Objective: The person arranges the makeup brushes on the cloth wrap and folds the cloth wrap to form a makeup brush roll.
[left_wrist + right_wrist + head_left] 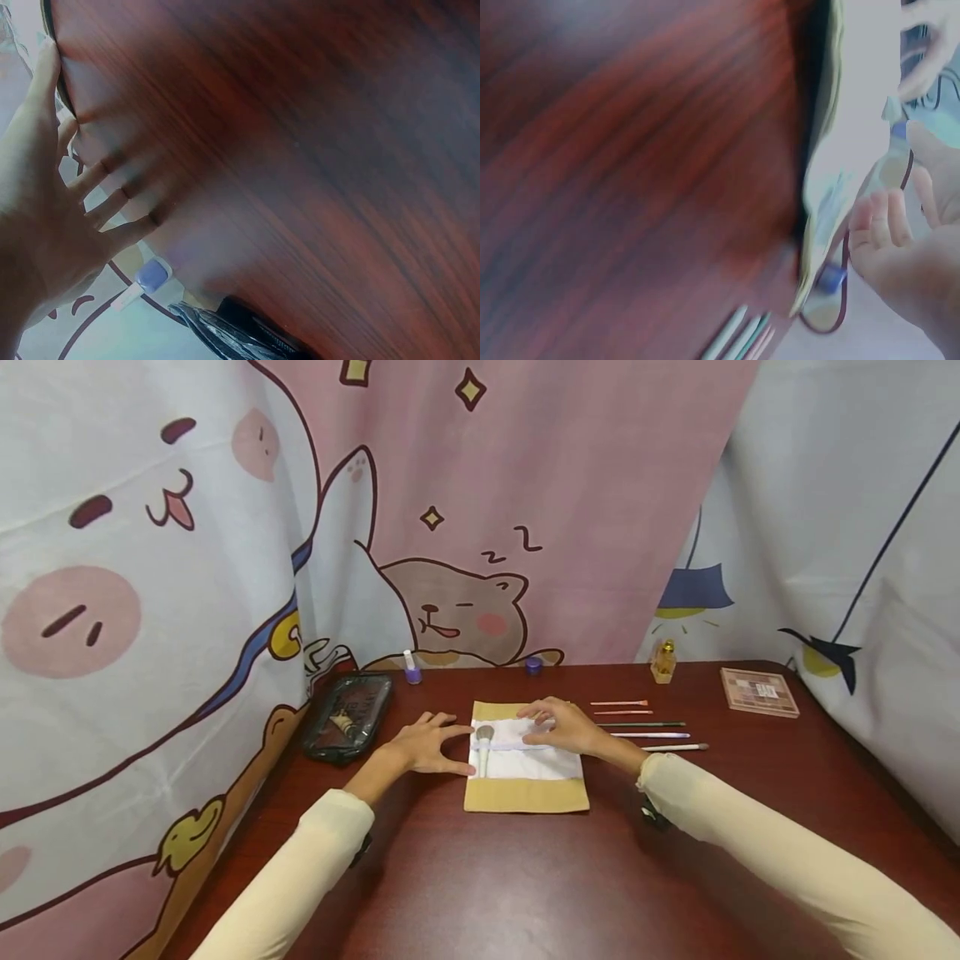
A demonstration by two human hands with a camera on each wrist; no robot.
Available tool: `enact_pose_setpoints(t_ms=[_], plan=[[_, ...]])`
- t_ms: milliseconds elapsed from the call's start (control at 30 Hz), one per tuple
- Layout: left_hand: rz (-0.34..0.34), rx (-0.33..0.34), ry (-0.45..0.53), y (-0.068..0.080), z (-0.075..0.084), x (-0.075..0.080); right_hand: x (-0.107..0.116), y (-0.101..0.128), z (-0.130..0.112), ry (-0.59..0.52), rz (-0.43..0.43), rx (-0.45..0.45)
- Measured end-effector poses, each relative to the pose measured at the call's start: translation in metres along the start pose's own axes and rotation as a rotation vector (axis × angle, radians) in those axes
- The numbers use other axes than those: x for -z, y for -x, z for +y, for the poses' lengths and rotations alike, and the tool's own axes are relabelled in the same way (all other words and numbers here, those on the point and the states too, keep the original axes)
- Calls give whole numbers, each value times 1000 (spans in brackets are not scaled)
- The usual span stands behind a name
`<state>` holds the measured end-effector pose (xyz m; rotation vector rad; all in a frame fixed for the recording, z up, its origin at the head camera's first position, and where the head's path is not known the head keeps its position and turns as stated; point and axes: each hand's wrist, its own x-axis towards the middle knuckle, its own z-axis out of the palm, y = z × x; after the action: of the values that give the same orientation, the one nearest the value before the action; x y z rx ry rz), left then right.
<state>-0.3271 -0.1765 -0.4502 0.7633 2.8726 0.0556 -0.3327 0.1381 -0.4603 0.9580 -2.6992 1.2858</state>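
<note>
A cloth brush roll (525, 795), white in the middle with yellow bands, lies on the table. A thick makeup brush (483, 750) with a pale handle and grey bristles rests along its left side, bristles toward the back. My left hand (429, 745) is spread at the roll's left edge, thumb and forefinger on either side of the brush's line. My right hand (564, 727) hovers over the roll's right half, fingers loosely bent and nothing between them. In the right wrist view the right hand (904, 247) has its palm showing bare, beside the roll (847, 135).
Several thin brushes (643, 735) lie in a row right of the roll. A black-edged clear pouch (348, 718) is at the left. Along the back stand a purple-white bottle (412, 668), a small purple jar (533, 666), a gold bottle (663, 663) and a palette (760, 692).
</note>
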Motion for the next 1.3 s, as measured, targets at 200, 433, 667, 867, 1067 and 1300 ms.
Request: enact_pose_setpoints(t_ms=[200, 433, 667, 867, 1067, 1300], plan=[[-1, 0, 3, 0, -1, 0, 33, 15, 19, 39, 32, -7], [-6, -1, 6, -1, 0, -1, 68, 36, 34, 72, 48, -55], [-11, 2, -10, -1, 0, -1, 94, 57, 44, 131, 56, -41], [2, -5, -24, -2, 0, -1, 113, 78, 51, 193, 66, -66], [-3, -6, -32, -1, 0, -2, 131, 100, 58, 282, 84, -76], [-6, -6, -24, -1, -1, -2, 145, 123, 65, 279, 74, -80]])
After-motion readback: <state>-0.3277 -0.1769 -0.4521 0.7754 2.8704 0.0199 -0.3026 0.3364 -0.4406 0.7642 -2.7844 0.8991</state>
